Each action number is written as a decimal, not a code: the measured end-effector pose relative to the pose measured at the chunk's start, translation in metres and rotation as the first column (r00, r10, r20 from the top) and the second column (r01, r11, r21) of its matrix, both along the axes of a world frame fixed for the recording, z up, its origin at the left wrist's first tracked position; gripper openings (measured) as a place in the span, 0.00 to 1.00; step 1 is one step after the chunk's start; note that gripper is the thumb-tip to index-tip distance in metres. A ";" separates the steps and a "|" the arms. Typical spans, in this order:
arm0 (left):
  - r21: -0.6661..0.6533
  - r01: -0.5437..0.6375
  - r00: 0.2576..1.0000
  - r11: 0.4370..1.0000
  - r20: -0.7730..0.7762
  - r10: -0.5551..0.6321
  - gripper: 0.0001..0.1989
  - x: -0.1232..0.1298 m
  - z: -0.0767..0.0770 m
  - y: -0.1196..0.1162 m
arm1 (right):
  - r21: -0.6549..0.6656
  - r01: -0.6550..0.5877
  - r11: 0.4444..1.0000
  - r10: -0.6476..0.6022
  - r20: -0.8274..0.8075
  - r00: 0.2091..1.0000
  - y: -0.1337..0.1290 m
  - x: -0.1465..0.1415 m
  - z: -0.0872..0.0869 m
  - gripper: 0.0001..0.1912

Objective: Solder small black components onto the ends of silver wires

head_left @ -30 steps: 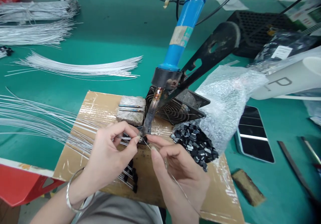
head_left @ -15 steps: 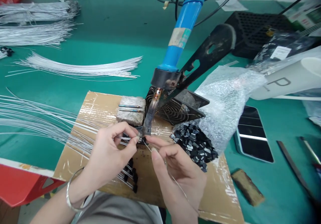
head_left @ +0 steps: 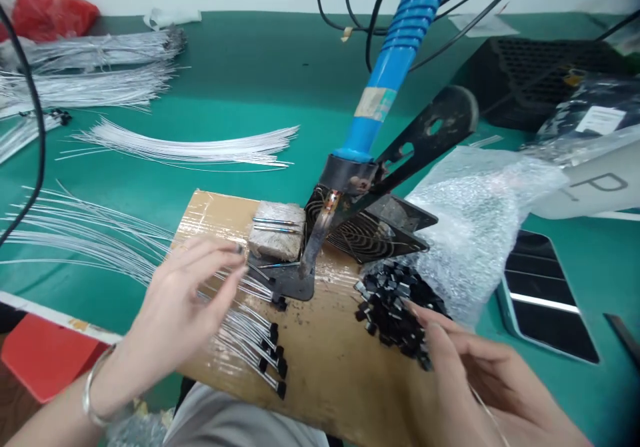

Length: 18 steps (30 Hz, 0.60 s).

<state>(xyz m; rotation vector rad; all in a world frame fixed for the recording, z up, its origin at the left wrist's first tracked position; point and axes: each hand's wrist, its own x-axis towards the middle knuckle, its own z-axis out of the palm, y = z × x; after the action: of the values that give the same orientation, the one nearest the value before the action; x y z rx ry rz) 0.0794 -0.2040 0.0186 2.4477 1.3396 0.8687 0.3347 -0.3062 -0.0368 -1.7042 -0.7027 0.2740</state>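
Note:
My left hand [head_left: 193,293], a bracelet on its wrist, is over thin white wires [head_left: 95,233]; thumb and fingers are apart and hold nothing. Beyond its fingertips several wires end in small black connectors [head_left: 280,303], with another group of finished ends [head_left: 275,353] lower on the cardboard. My right hand [head_left: 480,373] is closed, a thin solder wire [head_left: 487,413] running out below its fingers. Its fingertips touch the pile of black connectors [head_left: 395,310]; whether one is pinched there, I cannot tell. A blue soldering iron [head_left: 370,120] hangs above, its bent tip near the dark plate.
The cardboard sheet [head_left: 330,373] lies on a green table [head_left: 220,67]. A block with metal tips [head_left: 277,233] and a black fan [head_left: 365,230] stand behind. Bubble wrap [head_left: 480,200] and a phone [head_left: 547,293] lie right. A white wire bundle [head_left: 200,147] is farther back.
My hands have parted from the iron's tip. The left has let go of a wire and moved left; the right has moved right to the connector pile with the solder wire. The view has shifted.

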 end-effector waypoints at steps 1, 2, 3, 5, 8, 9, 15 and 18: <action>0.084 -0.003 0.996 0.996 -0.090 0.010 0.07 -0.006 0.001 0.014 | 0.011 0.022 1.000 -0.022 -0.008 1.000 0.000 0.001 -0.002 0.12; 0.165 0.005 0.981 0.986 -0.193 0.027 0.08 -0.011 0.000 0.032 | 0.024 0.036 0.999 -0.036 -0.023 0.999 0.001 0.001 -0.004 0.13; 0.249 0.035 0.947 0.968 -0.318 0.047 0.09 -0.015 -0.003 0.053 | 0.041 0.048 0.998 -0.046 -0.030 0.998 0.002 0.001 -0.005 0.13; 0.343 0.080 0.847 0.936 -0.519 0.118 0.12 -0.022 -0.012 0.101 | 0.078 0.051 0.996 -0.049 -0.033 0.998 0.006 -0.001 -0.007 0.15; 0.307 0.169 0.758 0.937 -0.648 0.076 0.12 -0.024 -0.028 0.165 | 0.128 0.045 0.991 -0.046 0.002 0.999 0.010 -0.001 -0.008 0.16; 0.303 0.178 0.736 0.936 -0.673 0.078 0.13 -0.023 -0.032 0.181 | 0.128 0.049 0.991 -0.050 0.007 0.999 0.011 -0.001 -0.008 0.15; 0.270 0.173 0.668 0.947 -0.739 0.088 0.12 -0.015 -0.038 0.213 | 0.117 0.070 0.991 -0.069 -0.009 0.998 0.010 0.005 -0.009 0.14; 0.249 0.175 0.680 0.953 -0.731 0.066 0.12 -0.016 -0.033 0.212 | 0.122 0.063 0.991 -0.063 -0.005 0.998 0.012 0.004 -0.010 0.13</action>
<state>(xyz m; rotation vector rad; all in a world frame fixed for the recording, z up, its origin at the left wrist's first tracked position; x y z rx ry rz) 0.0632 0.0084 -0.0144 3.2574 1.3952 0.0013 0.3390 -0.2940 -0.0464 -1.6063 -0.6506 0.1845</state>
